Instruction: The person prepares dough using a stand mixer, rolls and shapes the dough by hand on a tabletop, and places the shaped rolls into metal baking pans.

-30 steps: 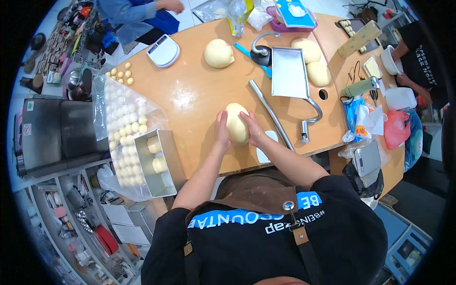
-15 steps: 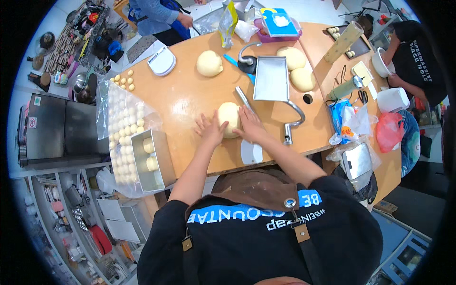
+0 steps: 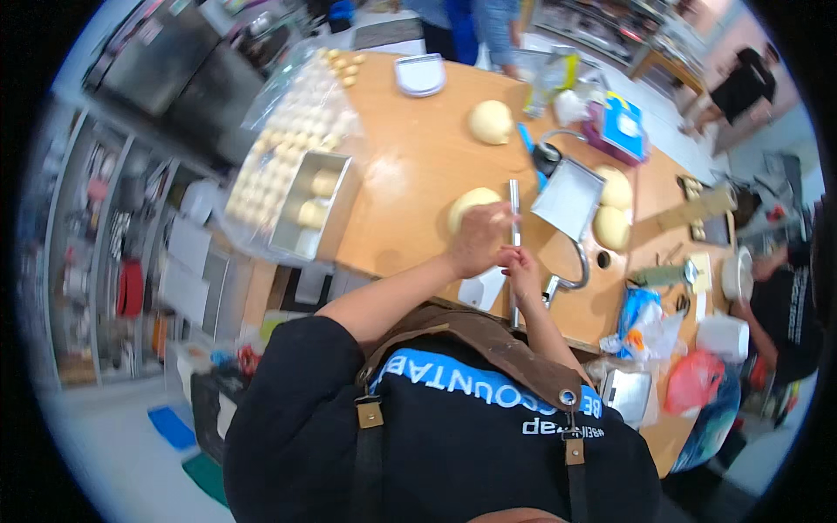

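Note:
A round ball of pale yellow dough [image 3: 471,204] lies on the wooden table, partly covered by my left hand [image 3: 479,242]. That hand is blurred, its fingers stretched out to the right toward a slim metal rolling pin [image 3: 514,202]. Over the pin's middle is my right hand [image 3: 524,272], fingers curled together; whether they grip the pin is hidden. The two hands are close to each other. Just left of the pin's lower part lies a white dough scraper [image 3: 481,288]. To the right stands a metal hand-crank dough roller [image 3: 568,199] with a bent crank handle [image 3: 580,266].
A metal loaf tin [image 3: 336,205] holding dough pieces stands left, beside many small dough balls [image 3: 277,157] under plastic. Another dough ball [image 3: 491,122] and a white scale [image 3: 420,75] sit farther back. Two large dough balls [image 3: 613,228] lie beyond the roller. A co-worker [image 3: 776,305] stands at right.
My view has turned, swinging the scene clockwise. My right hand has left the dough and is now over the rolling pin; my left hand has shifted over the dough's near right side.

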